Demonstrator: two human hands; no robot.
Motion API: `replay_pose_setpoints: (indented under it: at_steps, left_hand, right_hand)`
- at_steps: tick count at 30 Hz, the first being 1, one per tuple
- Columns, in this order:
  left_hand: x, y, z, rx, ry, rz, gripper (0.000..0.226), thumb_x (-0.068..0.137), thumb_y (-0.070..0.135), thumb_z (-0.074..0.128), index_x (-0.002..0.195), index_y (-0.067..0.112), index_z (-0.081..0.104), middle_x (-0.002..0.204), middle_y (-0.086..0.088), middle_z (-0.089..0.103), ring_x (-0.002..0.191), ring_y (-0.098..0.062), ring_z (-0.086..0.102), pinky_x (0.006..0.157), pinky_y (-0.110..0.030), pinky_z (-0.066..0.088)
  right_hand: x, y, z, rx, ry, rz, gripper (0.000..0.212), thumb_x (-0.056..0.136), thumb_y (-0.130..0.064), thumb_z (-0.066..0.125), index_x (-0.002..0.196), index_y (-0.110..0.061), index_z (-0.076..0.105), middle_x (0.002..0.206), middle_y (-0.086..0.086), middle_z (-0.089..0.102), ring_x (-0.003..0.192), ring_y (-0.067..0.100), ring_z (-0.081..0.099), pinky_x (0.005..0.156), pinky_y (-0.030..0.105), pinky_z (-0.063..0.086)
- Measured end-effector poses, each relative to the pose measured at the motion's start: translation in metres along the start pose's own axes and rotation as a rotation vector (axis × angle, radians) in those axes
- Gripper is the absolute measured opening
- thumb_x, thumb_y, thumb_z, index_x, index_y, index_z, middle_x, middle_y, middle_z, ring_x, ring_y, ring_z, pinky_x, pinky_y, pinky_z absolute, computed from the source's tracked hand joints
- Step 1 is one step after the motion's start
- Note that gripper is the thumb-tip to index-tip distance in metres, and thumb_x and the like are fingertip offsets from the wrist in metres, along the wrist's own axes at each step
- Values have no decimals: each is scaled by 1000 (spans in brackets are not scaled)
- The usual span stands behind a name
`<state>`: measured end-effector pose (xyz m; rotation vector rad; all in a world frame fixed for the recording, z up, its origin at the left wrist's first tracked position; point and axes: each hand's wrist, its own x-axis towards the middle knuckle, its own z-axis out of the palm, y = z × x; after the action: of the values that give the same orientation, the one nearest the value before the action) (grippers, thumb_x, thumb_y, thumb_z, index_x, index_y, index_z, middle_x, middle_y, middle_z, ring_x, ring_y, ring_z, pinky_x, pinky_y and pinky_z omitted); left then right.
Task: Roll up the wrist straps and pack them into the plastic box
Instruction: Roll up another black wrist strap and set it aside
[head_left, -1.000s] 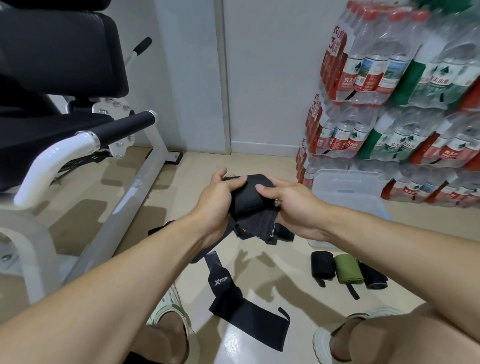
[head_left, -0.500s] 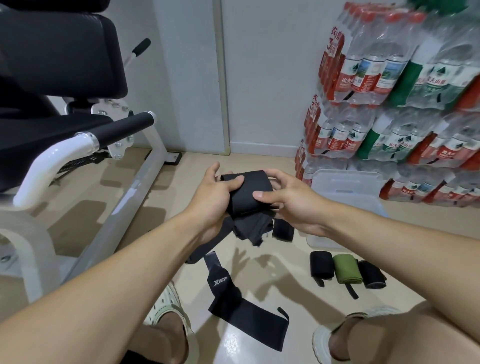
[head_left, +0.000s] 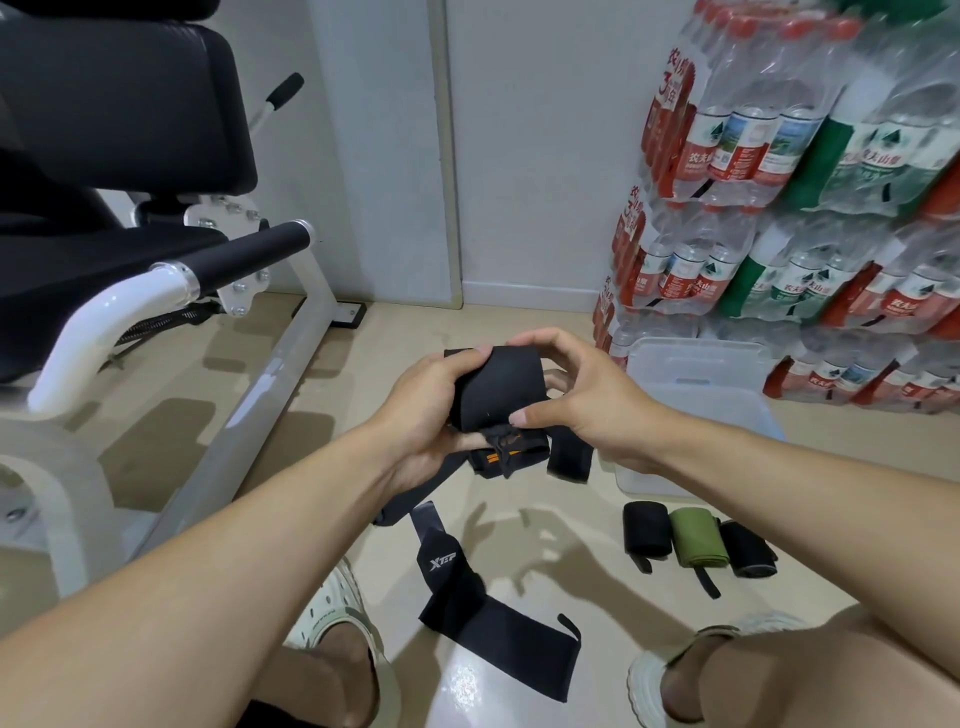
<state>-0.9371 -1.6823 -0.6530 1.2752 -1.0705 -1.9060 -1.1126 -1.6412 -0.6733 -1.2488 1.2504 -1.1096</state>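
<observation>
A black wrist strap (head_left: 501, 384) is partly rolled in front of me, its loose end hanging below with an orange mark. My left hand (head_left: 426, 405) grips the roll from the left, thumb on top. My right hand (head_left: 576, 395) pinches it from the right, fingers curled over the top. Another black strap (head_left: 467, 618) with white lettering lies unrolled on the floor between my feet. Three rolled straps lie on the floor at right: black (head_left: 645, 529), green (head_left: 696, 536), black (head_left: 748, 555). The clear plastic box (head_left: 691, 364) stands just beyond my right hand.
A white-framed exercise machine with black pads (head_left: 119, 171) fills the left side. Stacked packs of water bottles (head_left: 789, 192) line the right wall behind the box. My two feet in pale shoes sit at the bottom edge. Beige floor lies between.
The roll has been turned further, taking up more of the strap, and the hanging tail is shorter. My right fingers have moved over the top of the roll.
</observation>
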Motion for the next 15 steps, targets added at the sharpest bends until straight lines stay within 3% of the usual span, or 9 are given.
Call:
replay_pose_setpoints:
  at_steps: [3, 6, 8, 11, 15]
  left_hand:
    - [2, 0, -2, 23, 55, 25, 39, 94, 27, 70, 129, 12, 60, 118, -15, 73, 91, -28, 74, 72, -44, 63]
    - [3, 0, -4, 9, 80, 67, 63, 89, 22, 75, 145, 22, 47, 136, -4, 62, 102, -22, 71, 67, -38, 61]
    - [4, -1, -3, 37, 65, 93, 74, 85, 22, 76, 151, 28, 42, 148, 0, 51, 111, -22, 68, 72, -39, 61]
    - [1, -6, 6, 92, 56, 119, 81, 80, 26, 72, 153, 36, 38, 146, 0, 50, 111, -21, 67, 78, -37, 59]
    - [1, -11, 8, 12, 87, 105, 69, 101, 30, 58, 160, 38, 23, 111, 9, 62, 88, -15, 71, 66, -29, 57]
  right_hand:
    - [2, 2, 0, 152, -13, 82, 55, 81, 8, 77, 125, -20, 60, 133, 2, 63, 106, 15, 72, 89, 38, 61]
    - [6, 4, -3, 326, -25, 232, 47, 88, -34, 73, 132, -19, 62, 130, 5, 69, 117, 23, 68, 102, 48, 55]
    - [6, 5, 1, 355, -35, 277, 48, 98, -48, 59, 135, -17, 63, 131, 9, 69, 121, 24, 67, 102, 48, 55]
    - [6, 12, 15, 370, 9, 265, 48, 104, -48, 51, 139, -15, 56, 134, 14, 66, 122, 27, 66, 105, 50, 52]
    - [6, 10, 18, 348, -30, 262, 39, 104, -32, 57, 140, -18, 53, 135, 11, 63, 121, 26, 66, 104, 45, 54]
